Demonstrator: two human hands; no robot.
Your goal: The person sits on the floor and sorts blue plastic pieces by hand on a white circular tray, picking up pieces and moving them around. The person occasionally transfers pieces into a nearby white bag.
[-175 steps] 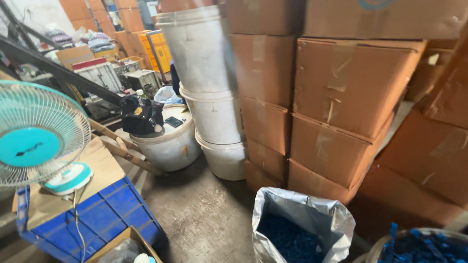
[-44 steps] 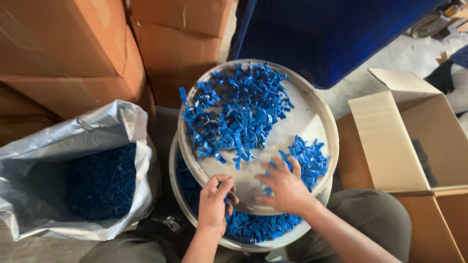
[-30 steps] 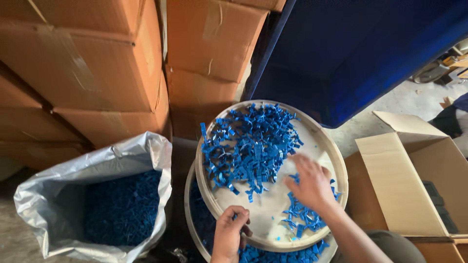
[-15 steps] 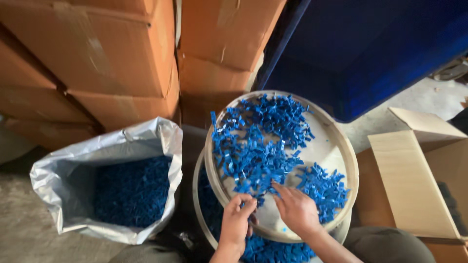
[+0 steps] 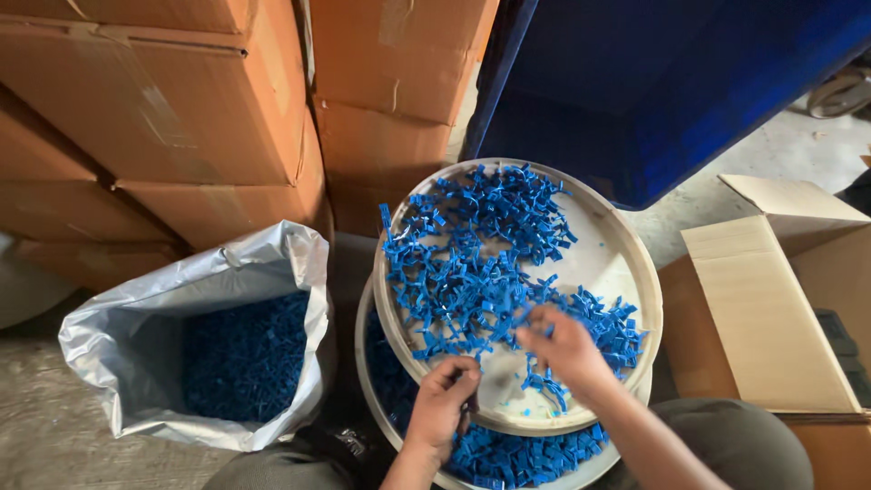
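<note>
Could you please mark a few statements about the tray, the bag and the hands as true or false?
1. The blue plastic pieces lie on a round white tray. True.
2. The silver bag is empty. False: it holds blue pieces.
3. The right hand is over the tray. True.
4. The left hand reaches into the bag. False: it is at the tray's near rim.
5. The open cardboard box is left of the tray. False: right.

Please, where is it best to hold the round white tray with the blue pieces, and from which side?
Probably the tray's raised rim, on the right, where it is bare. The left hand and right hand work at the near edge, and blue plastic pieces crowd the left; fingers over the thin upright wall.
</note>
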